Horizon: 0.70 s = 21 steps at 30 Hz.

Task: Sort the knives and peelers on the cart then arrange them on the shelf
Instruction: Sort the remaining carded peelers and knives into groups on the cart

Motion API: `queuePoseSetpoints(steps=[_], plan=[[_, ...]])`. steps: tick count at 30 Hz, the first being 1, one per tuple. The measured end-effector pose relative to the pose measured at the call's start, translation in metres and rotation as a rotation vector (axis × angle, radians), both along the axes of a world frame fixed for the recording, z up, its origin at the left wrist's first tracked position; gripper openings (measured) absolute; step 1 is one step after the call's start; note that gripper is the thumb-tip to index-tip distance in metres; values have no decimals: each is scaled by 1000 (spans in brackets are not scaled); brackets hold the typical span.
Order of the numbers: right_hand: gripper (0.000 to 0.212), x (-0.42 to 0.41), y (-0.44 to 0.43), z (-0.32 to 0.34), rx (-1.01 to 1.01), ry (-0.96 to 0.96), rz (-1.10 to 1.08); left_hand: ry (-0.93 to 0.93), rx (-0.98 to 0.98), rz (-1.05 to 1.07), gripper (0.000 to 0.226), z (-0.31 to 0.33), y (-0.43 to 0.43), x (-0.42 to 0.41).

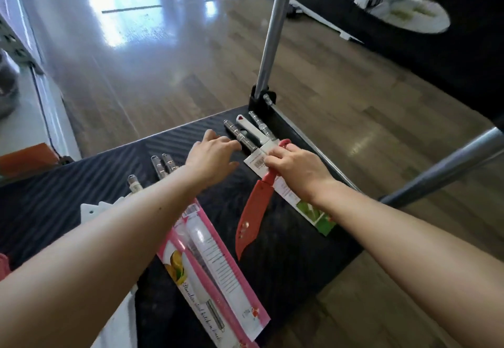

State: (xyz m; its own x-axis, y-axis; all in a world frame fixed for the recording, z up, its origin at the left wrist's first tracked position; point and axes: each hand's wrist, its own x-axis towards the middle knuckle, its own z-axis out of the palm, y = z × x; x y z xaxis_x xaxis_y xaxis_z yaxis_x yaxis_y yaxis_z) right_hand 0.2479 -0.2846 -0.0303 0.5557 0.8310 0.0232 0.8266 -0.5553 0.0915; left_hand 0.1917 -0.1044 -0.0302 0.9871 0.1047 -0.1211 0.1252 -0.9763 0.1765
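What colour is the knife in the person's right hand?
Red: the knife is red throughout, seen in the head view.

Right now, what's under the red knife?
The red knife has its blade over the black mat; its handle crosses a white barcoded card. The right hand grips the handle, hiding what lies beneath there.

Bright light from the far left lays a broad white glare on the glossy floor [128,12], blown out to blankness there. The black surface [68,184] is dim, its ribs catching a faint sheen. Soft shadows lie beneath the forearms [109,233]. The far right corner is smeared with blur. The metal post [272,47] leans and bows from wide-angle distortion, and the near edges stretch.
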Motion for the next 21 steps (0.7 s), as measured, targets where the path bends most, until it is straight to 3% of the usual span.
queuePoseSetpoints(steps=[7, 14, 21], plan=[[32, 14, -5, -14, 94, 74, -98, -7, 108, -52, 53, -15, -5, 48], [20, 21, -8, -19, 206, 103, -130, -115, 305, -180, 34, -17, 2, 50], [24, 11, -4, -6, 105, 43, -174, -106, 434, -283, 35, -1, 22, 22]])
